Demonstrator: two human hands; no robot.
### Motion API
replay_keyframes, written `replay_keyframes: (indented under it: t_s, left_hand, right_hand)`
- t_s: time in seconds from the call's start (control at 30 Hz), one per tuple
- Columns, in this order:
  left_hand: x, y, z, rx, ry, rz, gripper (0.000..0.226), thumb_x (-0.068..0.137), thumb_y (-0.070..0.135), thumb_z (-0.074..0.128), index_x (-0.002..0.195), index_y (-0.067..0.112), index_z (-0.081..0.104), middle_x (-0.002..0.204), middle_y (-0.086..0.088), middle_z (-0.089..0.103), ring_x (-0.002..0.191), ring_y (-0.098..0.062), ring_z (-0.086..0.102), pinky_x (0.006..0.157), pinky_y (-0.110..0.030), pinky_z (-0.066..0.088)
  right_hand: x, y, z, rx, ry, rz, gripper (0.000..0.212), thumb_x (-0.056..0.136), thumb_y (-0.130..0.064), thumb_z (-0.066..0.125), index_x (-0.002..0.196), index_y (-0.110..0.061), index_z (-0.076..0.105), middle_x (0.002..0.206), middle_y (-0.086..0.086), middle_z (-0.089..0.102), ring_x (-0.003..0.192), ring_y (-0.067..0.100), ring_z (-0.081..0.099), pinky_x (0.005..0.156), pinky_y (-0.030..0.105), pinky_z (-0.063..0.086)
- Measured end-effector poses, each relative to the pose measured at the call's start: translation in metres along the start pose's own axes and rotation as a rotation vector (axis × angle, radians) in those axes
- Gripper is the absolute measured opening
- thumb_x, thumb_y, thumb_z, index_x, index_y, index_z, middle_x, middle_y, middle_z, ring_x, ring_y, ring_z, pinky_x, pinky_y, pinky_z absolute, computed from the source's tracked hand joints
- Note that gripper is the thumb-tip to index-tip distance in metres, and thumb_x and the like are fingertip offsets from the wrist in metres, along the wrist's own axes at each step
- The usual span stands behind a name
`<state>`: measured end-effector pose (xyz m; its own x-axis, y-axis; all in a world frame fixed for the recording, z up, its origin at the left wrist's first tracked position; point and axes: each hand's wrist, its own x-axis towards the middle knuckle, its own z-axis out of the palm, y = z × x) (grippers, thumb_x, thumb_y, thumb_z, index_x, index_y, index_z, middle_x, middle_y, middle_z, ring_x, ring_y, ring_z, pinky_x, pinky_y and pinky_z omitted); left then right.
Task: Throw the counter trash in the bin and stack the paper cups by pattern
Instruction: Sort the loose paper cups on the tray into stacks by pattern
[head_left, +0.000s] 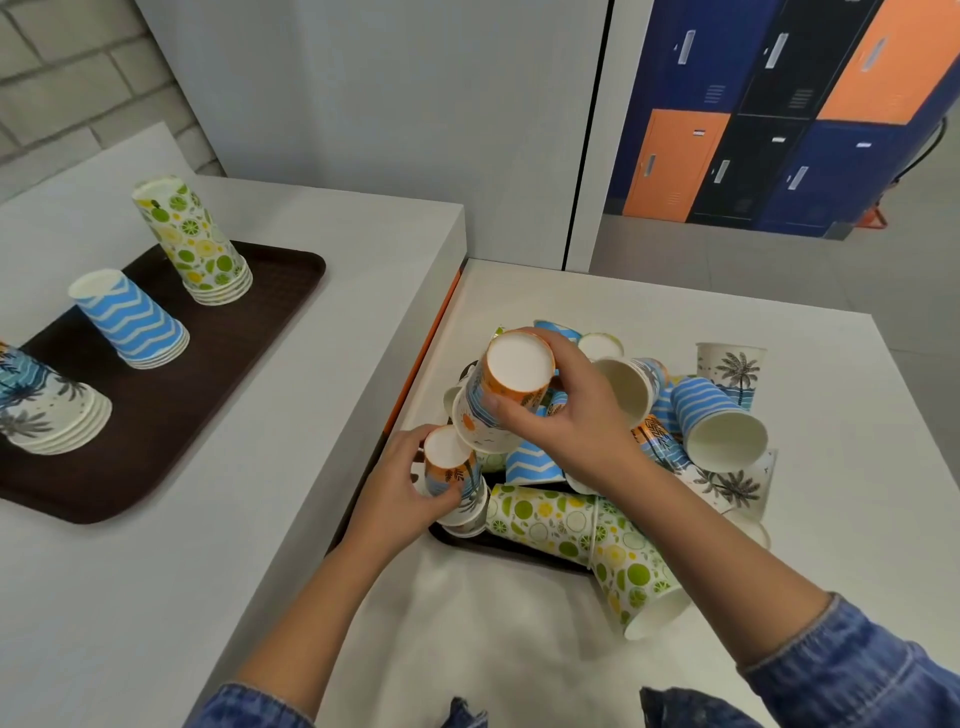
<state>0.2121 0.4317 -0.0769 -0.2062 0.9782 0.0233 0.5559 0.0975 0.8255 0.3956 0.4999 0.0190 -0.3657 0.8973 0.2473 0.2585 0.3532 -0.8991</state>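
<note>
Orange sunset paper cup (506, 400) sat upside down in your right hand (561, 415), fingers wrapped tight around it, above the messy pile of paper cups (649, 467) on the right. Your left hand (400, 488) squeezed another small orange sunset cup (452, 467), just near and left of the first. Three neat stacks stood on the brown plastic tray (218, 374), far left.

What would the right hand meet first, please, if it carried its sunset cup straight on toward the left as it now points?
Probably the sunset cups in the left hand, just below-left of the right hand; depth is unclear.
</note>
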Motion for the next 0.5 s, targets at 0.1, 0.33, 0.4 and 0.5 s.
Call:
replay_keyframes:
  t_s: [0.1,0.33,0.4,0.5]
  left_hand:
    - [-0.001,0.000,0.001,0.027,-0.014,0.015,0.063,0.070,0.019,0.079,0.117,0.042,0.044,0.112,0.018,0.050,0.099,0.014,0.048,0.073,-0.008,0.039]
    - [-0.004,-0.015,0.019,-0.023,-0.057,-0.032,0.062,0.072,0.017,0.080,0.123,0.030,0.047,0.117,0.010,0.052,0.103,0.007,0.051,0.073,0.002,0.040]
    - [-0.004,-0.018,0.024,-0.059,-0.052,-0.054,0.061,0.072,0.017,0.081,0.120,0.032,0.047,0.116,0.008,0.053,0.103,0.000,0.054,0.073,0.003,0.040]
    - [-0.002,-0.022,0.027,-0.099,-0.036,-0.086,0.061,0.071,0.018,0.082,0.119,0.033,0.048,0.115,0.007,0.055,0.105,-0.004,0.055,0.073,0.001,0.043]
  right_hand:
    - [-0.003,0.001,0.001,0.012,0.001,0.014,0.058,0.068,-0.052,0.068,0.119,-0.031,0.052,0.117,-0.015,0.056,0.110,0.003,0.052,0.088,0.023,0.047]
    - [-0.006,0.006,0.007,0.040,0.003,0.042,0.053,0.069,-0.049,0.069,0.117,-0.035,0.052,0.116,-0.016,0.057,0.110,0.004,0.054,0.093,0.035,0.049]
    - [-0.008,0.009,0.009,0.038,-0.003,0.053,0.056,0.068,-0.051,0.069,0.119,-0.034,0.052,0.118,-0.014,0.057,0.111,0.004,0.054,0.094,0.037,0.049]
    - [-0.010,0.015,0.015,0.021,-0.008,0.071,0.060,0.067,-0.054,0.067,0.121,-0.032,0.052,0.120,-0.012,0.056,0.111,0.004,0.054,0.093,0.036,0.050]
